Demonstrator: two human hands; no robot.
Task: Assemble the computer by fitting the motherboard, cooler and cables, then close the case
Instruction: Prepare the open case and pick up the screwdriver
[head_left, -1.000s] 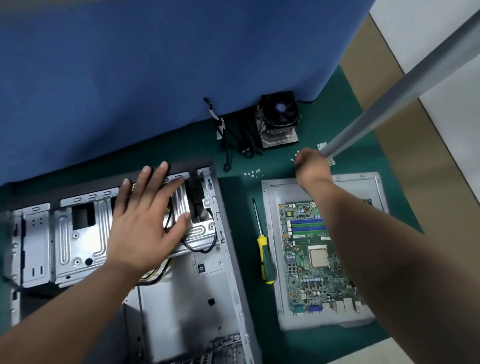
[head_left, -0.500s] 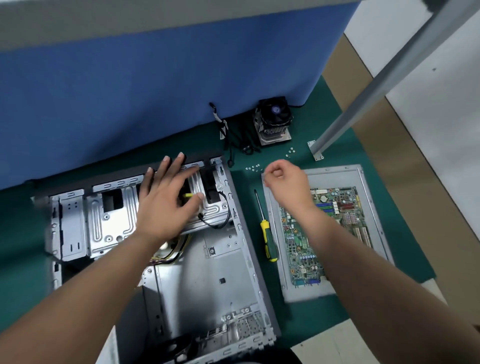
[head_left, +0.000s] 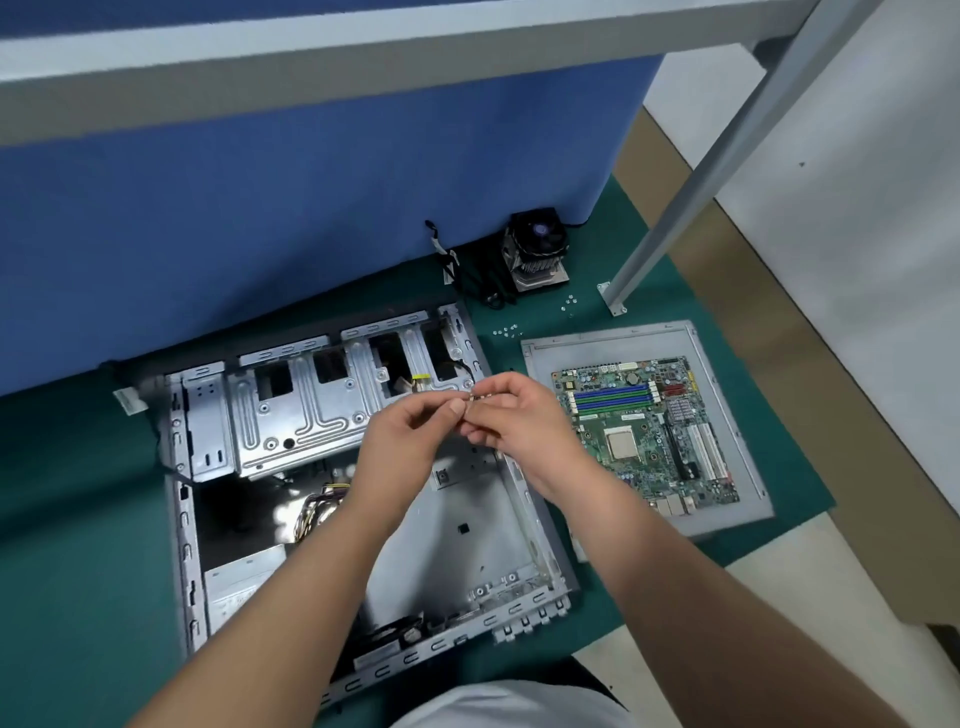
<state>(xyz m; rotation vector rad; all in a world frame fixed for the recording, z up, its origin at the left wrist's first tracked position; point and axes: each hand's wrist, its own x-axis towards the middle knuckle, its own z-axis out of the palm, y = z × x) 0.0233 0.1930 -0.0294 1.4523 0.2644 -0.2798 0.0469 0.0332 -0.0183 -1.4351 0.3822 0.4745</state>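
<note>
Here both hands meet above the open case, over its far right part. Left hand and right hand have fingertips touching, pinching a tiny metallic piece between them, probably a screw, too small to tell for sure. Fingers curled on both, thumbs forward.

Case lies flat on the green mat, side open, drive cage at its far end, wire bundle inside near left. Motherboard sits on a grey side panel right of the case, not in it. Cooler stands far back by the blue partition, black cables just left of it. Loose screws lie on the mat between cooler and panel, more by the foot of a slanted metal post.
</note>
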